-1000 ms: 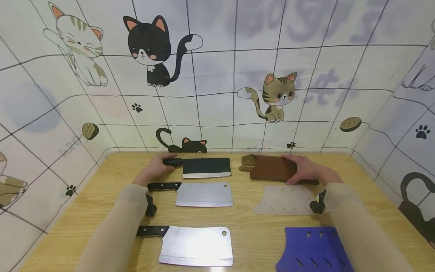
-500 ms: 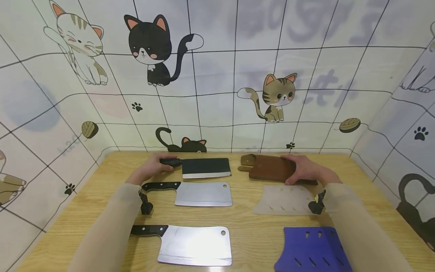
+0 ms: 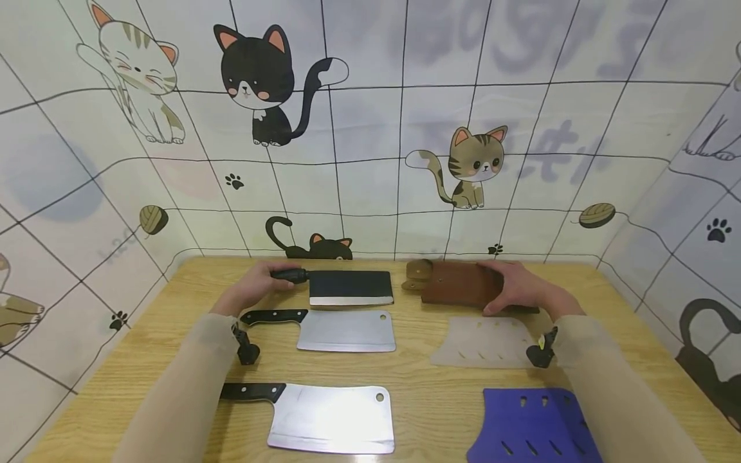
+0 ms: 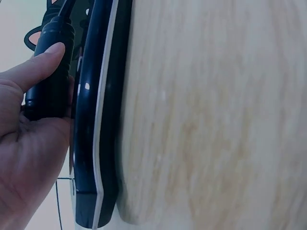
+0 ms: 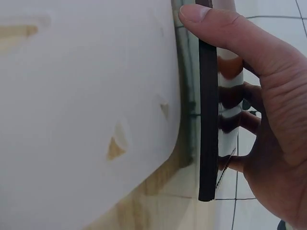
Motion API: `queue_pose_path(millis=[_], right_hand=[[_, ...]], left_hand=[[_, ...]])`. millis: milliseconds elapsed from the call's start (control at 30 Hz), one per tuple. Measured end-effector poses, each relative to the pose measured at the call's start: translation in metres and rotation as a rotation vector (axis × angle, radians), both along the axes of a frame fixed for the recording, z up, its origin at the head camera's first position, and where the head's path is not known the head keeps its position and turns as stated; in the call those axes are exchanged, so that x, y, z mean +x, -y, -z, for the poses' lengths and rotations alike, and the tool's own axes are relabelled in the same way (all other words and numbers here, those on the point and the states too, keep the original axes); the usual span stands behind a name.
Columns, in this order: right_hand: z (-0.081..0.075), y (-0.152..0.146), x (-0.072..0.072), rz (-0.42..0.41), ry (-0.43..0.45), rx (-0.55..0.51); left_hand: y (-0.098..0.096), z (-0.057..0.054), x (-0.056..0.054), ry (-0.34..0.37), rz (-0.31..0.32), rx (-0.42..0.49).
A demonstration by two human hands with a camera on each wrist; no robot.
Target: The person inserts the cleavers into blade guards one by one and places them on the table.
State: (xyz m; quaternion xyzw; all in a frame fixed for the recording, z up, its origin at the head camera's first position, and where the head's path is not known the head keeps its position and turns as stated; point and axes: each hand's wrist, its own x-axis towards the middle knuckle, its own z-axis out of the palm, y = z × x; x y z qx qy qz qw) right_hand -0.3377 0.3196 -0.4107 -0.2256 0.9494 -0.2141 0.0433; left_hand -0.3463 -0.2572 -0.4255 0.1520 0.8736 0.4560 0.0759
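Note:
In the head view, a cleaver (image 3: pixel 350 283) with a dark blade and a pale cutting edge lies at the back of the table. My left hand (image 3: pixel 255 284) holds its round black handle (image 4: pixel 52 81), thumb along the side in the left wrist view. To the right, my right hand (image 3: pixel 521 289) grips the end of a brown leather sheath (image 3: pixel 454 283), whose strap ends point left. The right wrist view has the sheath's dark edge (image 5: pixel 208 120) between thumb and fingers. Whether the sheath touches the table is unclear.
Two steel cleavers with black riveted handles, a middle one (image 3: pixel 347 331) and a front one (image 3: pixel 332 418), lie nearer on the left. Right of them are a translucent white blade guard (image 3: pixel 483 341) and a blue blade guard (image 3: pixel 529 421). A cat-printed wall covering (image 3: pixel 370 180) borders the wooden table.
My left hand has shifted slightly left along with the cleaver's handle. The leather sheath has moved a little left and back in my right hand. The other cleavers and guards stay put.

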Motion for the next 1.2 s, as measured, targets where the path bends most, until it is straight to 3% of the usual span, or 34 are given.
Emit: queue_pose_path(millis=[767, 967, 1200], right_hand=[[-0.009, 0.013, 0.009, -0.028, 0.028, -0.043], [-0.012, 0.018, 0.011, -0.016, 0.018, -0.011], [-0.018, 0.03, 0.014, -0.026, 0.009, 0.02]], left_hand=[[-0.023, -0.022, 0.005, 0.038, -0.024, -0.019], [-0.027, -0.022, 0.006, 0.063, -0.026, 0.018], [-0.028, -0.019, 0.006, 0.037, -0.017, 0.003]])
